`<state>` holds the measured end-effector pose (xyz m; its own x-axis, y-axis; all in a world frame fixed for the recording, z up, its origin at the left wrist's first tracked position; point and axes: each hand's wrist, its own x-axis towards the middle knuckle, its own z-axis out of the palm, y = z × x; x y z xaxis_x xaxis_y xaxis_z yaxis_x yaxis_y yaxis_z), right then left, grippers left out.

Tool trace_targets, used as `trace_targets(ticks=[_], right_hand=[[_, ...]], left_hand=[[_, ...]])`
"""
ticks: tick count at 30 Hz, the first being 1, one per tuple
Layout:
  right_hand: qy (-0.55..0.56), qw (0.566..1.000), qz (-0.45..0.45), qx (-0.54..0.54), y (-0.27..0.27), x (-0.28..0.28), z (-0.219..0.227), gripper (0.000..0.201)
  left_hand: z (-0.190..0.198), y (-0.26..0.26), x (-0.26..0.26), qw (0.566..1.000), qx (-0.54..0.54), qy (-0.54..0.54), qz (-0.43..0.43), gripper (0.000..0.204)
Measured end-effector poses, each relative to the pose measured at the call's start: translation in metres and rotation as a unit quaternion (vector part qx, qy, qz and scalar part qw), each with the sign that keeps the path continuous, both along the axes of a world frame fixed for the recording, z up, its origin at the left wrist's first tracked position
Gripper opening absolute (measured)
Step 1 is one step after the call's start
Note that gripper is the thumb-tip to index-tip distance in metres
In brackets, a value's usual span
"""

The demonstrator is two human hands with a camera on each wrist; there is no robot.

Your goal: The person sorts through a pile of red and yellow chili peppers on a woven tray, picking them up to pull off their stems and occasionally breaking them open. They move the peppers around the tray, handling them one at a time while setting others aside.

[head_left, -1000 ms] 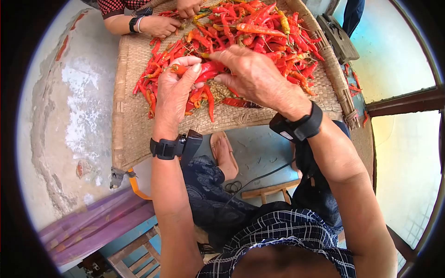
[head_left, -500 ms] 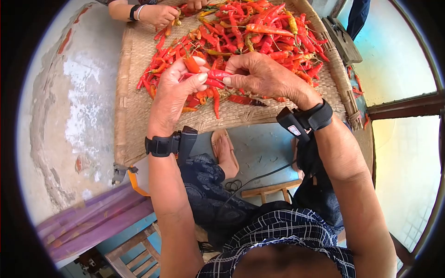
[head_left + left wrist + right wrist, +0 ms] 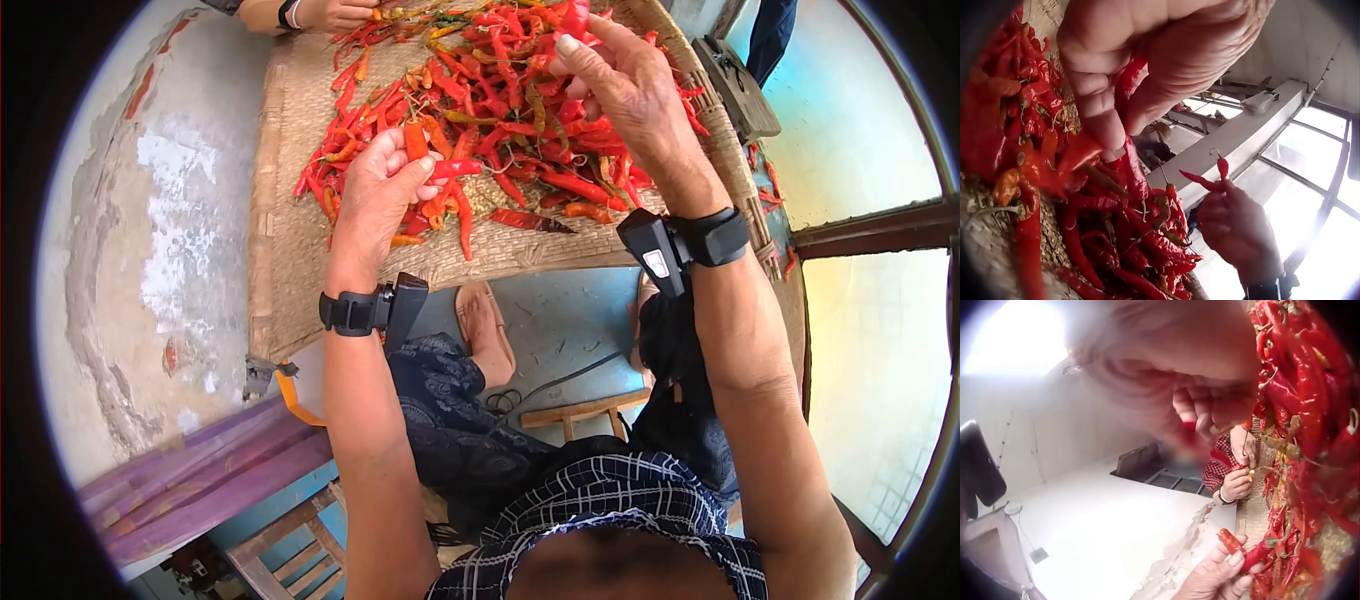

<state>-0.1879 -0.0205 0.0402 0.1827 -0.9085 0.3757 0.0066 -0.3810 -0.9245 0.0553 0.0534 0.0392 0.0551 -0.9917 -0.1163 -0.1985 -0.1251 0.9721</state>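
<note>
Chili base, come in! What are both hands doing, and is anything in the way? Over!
Left hand gripping red chilies. Right hand above chili pile, pinching red chili. Another person's hand at far left of woven tray, apart from both.

Left grip (image 3: pixel 376 196) pinches; right grip (image 3: pixel 645 98) pinches farther forward.

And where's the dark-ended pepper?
In the head view, the dark-ended pepper lies on the woven tray, toward its near edge, right of the left hand.
</note>
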Motion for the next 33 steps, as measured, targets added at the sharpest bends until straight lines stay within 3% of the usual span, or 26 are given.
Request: trace_targets(ticks=[1,2,3,5,7,11,13,14,15,17,18,21,22,24,27,28,30,33], right_hand=[[0.03,0.999,-0.034,-0.017,-0.002,-0.002,-0.002,0.045],[0.165,0.981,-0.074,-0.068,-0.003,-0.003,-0.006,0.057],[0.177,0.977,-0.095,-0.068,0.01,0.003,0.004,0.032],[0.143,0.97,-0.065,-0.186,0.019,0.019,-0.008,0.029],[0.239,0.953,0.044,-0.182,0.03,0.027,-0.013,0.023],[0.331,0.928,0.089,-0.148,0.038,0.037,-0.018,0.017],[0.372,0.907,0.16,-0.118,0.039,0.032,-0.013,0.016],[0.371,0.898,0.216,-0.103,0.035,0.027,-0.011,0.015],[0.37,0.898,0.217,-0.103,0.03,0.024,-0.012,0.015],[0.243,0.946,0.194,-0.09,0.021,0.02,-0.012,0.018],[0.17,0.971,0.169,-0.011,0.015,0.02,-0.007,0.023],[0.135,0.984,-0.059,-0.097,-0.008,0.018,0.008,0.028],[0.133,0.985,-0.057,-0.096,-0.007,0.021,0.004,0.028],[0.103,0.958,-0.138,-0.23,0.001,0.026,-0.002,0.029],[0.134,0.981,0.071,-0.118,0.019,0.039,-0.009,0.024],[0.134,0.981,0.071,-0.117,0.021,0.041,-0.011,0.024],[0.145,0.98,0.133,-0.012,0.023,0.044,-0.012,0.019],[0.128,0.986,0.108,0.016,0.013,0.037,-0.01,0.018]], left_hand=[[0.001,0.001,-0.003,1.0,0.003,0.005,-0.006,0.029],[0.003,0.002,-0.006,1.0,0.006,0.009,-0.011,0.029],[0.004,0.004,-0.007,1.0,0.005,0.009,-0.012,0.029],[0.006,0.004,-0.014,1.0,0.006,0.013,-0.026,0.028],[0.004,0.003,-0.02,0.999,-0.014,0.031,-0.03,0.026],[0.002,0.003,-0.021,0.999,-0.008,0.019,-0.046,0.02],[0.0,0.002,-0.015,0.999,0.016,0.037,0.001,0.021],[-0.006,-0.001,-0.008,0.999,-0.03,0.035,0.006,0.022],[-0.005,-0.003,-0.003,0.999,-0.03,0.035,0.007,0.022],[-0.002,-0.003,0.002,0.996,-0.029,0.019,0.085,0.021],[0.003,-0.002,-0.003,0.993,-0.032,0.005,0.117,0.019],[0.002,-0.003,0.003,0.993,-0.049,-0.036,0.106,0.018],[0.002,-0.003,0.002,0.992,-0.048,-0.038,0.107,0.018],[0.001,-0.005,-0.005,0.995,-0.066,0.054,0.057,0.019],[0.002,-0.01,-0.02,0.994,-0.074,0.075,0.008,0.02],[0.002,-0.011,-0.027,0.993,-0.076,0.088,-0.001,0.021],[0.004,-0.013,-0.033,0.994,-0.081,0.073,-0.003,0.022],[0.009,-0.016,-0.029,0.994,-0.072,0.08,0.019,0.022]])
